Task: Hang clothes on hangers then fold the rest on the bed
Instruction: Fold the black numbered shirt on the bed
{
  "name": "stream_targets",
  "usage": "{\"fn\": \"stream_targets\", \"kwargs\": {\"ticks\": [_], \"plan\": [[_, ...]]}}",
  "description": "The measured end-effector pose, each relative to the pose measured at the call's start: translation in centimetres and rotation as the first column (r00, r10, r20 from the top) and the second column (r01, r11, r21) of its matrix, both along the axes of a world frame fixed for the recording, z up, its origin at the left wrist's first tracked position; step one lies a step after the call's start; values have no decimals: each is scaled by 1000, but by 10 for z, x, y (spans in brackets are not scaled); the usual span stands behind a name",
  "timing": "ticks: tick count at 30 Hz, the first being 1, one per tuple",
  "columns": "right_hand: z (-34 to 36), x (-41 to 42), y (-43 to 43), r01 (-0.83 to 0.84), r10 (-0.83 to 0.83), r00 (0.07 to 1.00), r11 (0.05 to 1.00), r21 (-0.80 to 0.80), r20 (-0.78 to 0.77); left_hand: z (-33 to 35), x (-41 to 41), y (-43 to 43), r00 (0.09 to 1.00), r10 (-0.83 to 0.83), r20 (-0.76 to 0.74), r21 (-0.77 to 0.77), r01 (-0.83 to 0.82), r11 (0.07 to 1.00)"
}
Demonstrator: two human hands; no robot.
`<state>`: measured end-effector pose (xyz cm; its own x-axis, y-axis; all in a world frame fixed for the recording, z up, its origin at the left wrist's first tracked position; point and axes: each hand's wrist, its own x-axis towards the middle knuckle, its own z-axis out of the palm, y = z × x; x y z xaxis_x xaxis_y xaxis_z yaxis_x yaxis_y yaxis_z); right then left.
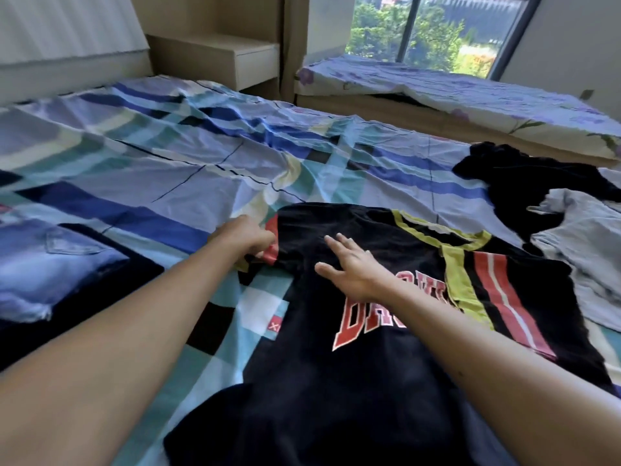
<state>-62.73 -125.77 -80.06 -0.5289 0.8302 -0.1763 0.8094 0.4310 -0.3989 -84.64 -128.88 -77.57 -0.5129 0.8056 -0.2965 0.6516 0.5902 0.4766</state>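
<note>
— Covering the near half of the plaid bed, what is that?
— A black T-shirt, spread flat, red letters up. At the left lie folded jeans; at the right, a grey garment.
— And the hands?
— The left hand grips the shirt's left sleeve, fingers curled. The right hand lies flat on the chest, fingers spread wide.
</note>
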Motion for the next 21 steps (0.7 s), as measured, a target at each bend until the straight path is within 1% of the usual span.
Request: {"fn": "stream_targets", "kwargs": {"ticks": [3,4,5,6,7,9,11,12,13,14,15,16,18,21], "plan": [[-12,-13,-8,-37,37,990,999,-3,133,7,-8,-3,968,10,250,-38,0,999],[-16,-14,-11,-49,47,984,999,7,173,7,-9,-3,941,-8,339,-13,13,1000],[-19,-13,-12,-53,49,981,998,17,186,8,-9,-2,906,-41,421,62,17,998],[-20,-13,-13,-53,48,982,998,21,185,7,-12,1,879,-86,469,186,-4,982],[-20,-12,-13,-50,46,983,999,16,180,7,-15,4,868,-131,478,323,-35,946],[-18,-12,-12,-46,45,982,999,-2,183,9,-21,8,880,-180,440,511,-81,856],[-17,-13,-12,-46,47,979,999,-10,197,13,-23,12,879,-142,456,585,-176,792],[-18,-14,-12,-45,46,979,999,-7,201,10,-26,15,873,-94,479,591,-242,769],[-19,-14,-11,-43,43,978,999,-1,203,12,-26,14,859,-35,511,574,-311,757],[-20,-14,-12,-42,40,978,999,6,204,10,-27,13,833,45,551,515,-383,767],[-22,-14,-12,-40,36,978,999,16,203,9,-27,12,809,116,576,430,-421,798],[-23,-14,-13,-39,34,979,999,24,201,11,-25,8,798,174,577,328,-422,845],[-25,-14,-14,-39,31,980,999,34,198,13,-20,4,807,197,558,159,-336,928],[-27,-14,-15,-39,30,980,998,40,199,12,-15,3,851,144,504,-17,-158,987]]}}
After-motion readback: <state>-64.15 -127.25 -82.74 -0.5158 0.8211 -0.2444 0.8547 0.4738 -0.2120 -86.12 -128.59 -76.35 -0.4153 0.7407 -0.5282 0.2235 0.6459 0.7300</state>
